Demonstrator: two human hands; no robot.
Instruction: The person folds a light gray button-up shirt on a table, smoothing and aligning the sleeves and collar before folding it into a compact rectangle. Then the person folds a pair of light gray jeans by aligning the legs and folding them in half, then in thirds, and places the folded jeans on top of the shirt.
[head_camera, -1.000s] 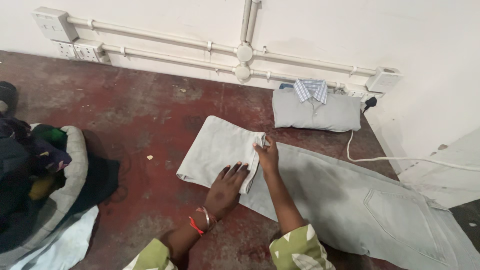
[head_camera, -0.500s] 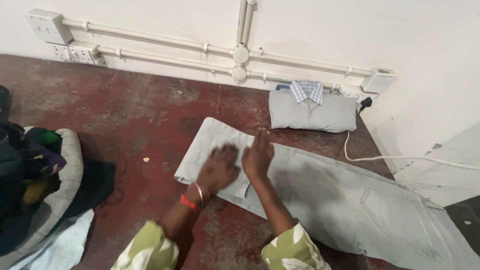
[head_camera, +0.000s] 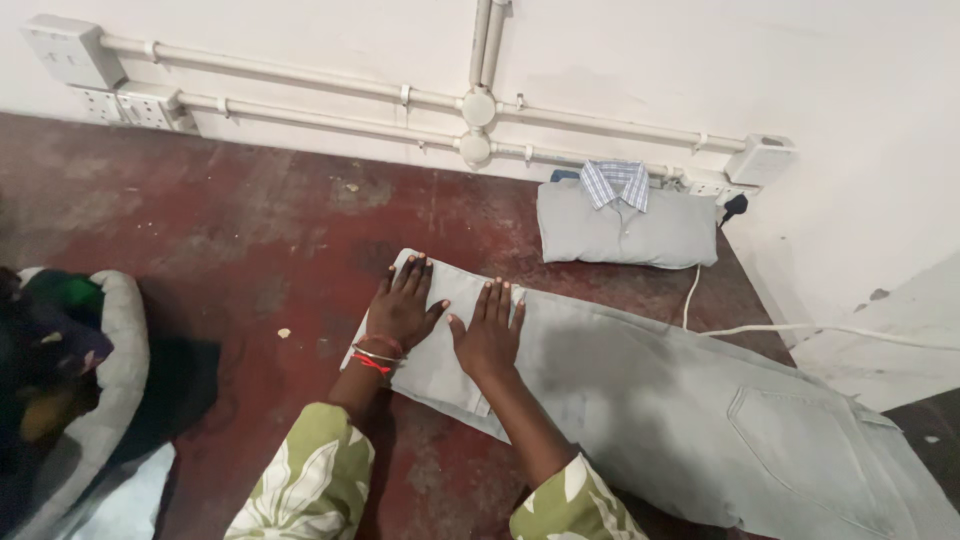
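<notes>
Lying under both flat, open hands, left (head_camera: 400, 306) and right (head_camera: 489, 335): folded pale jeans (head_camera: 640, 390).

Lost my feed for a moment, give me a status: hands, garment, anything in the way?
Left hand and right hand flat, fingers spread, on folded leg end of pale grey jeans. Folded grey shirt behind, apart. White cable beside the jeans.

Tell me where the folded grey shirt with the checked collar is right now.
In the head view the folded grey shirt lies on the red surface against the white wall, up and right of both hands, beside the wall socket.
</notes>
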